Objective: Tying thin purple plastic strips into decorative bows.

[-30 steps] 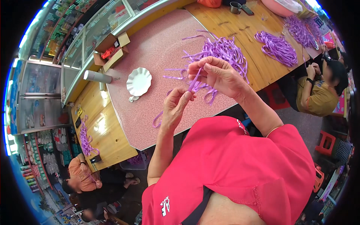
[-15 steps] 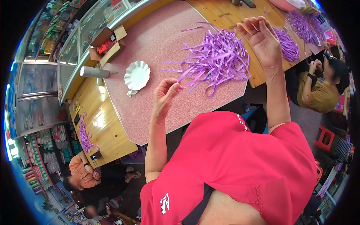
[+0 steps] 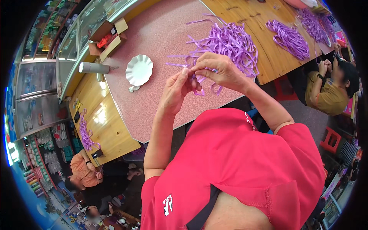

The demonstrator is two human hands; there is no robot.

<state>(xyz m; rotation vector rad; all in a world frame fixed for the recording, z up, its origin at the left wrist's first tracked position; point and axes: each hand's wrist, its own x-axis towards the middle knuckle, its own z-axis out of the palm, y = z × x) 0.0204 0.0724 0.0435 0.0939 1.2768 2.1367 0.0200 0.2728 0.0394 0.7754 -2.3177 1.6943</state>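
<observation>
A tangled heap of purple ribbons [image 3: 235, 46] lies on the pink speckled table [image 3: 153, 111] in front of me. Just at its near left edge my two hands meet. The fingers of my left hand [image 3: 177, 87] are closed on a purple ribbon [image 3: 199, 92], a short piece of which hangs below them. My right hand [image 3: 218, 69] pinches at the same spot, thumb and forefinger touching the left fingertips. What lies between the fingertips is largely hidden. To the left stands a white scalloped plate [image 3: 139, 70] with a small white thing beside it.
Left of the plate are a grey cylinder [image 3: 94, 68] and an open cardboard box [image 3: 109, 38] holding something red. More purple ribbon bundles [image 3: 289, 40] lie on the wooden table to the right. A person [image 3: 327, 92] sits at the right, another [image 3: 84, 170] at the lower left.
My right hand has come down and left from above the wooden table to meet my left hand. The left hand has risen slightly and moved a little right, still holding the ribbon.
</observation>
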